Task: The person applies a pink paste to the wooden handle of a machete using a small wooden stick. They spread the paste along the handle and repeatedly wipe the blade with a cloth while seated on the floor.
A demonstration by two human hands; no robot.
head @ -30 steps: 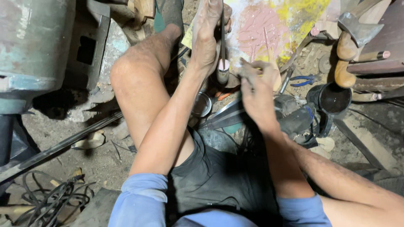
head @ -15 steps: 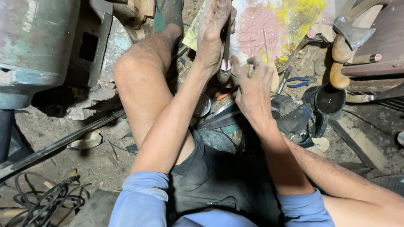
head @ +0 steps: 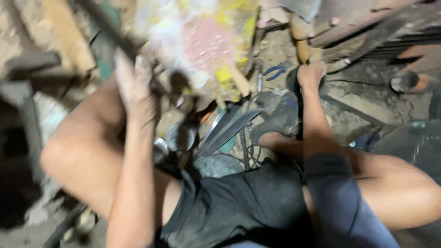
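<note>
Pretty blurry, but the left hand (head: 133, 87) looks wrapped tight round a dark metal rod (head: 177, 98), pinning it steady above the round metal tins (head: 181, 137) on the floor by the knee. The right hand (head: 311, 73) stretches to a wooden handle (head: 301, 43) at the floor's far right; can't tell if it's gripped yet.

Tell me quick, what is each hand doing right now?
Left hand: closed around a dark rod; the picture is blurred.
Right hand: reaching out by a wooden handle; whether it grips it cannot be told.

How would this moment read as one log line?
left hand: grips dark rod | right hand: reaches by wooden handle | blades: between knees
</note>
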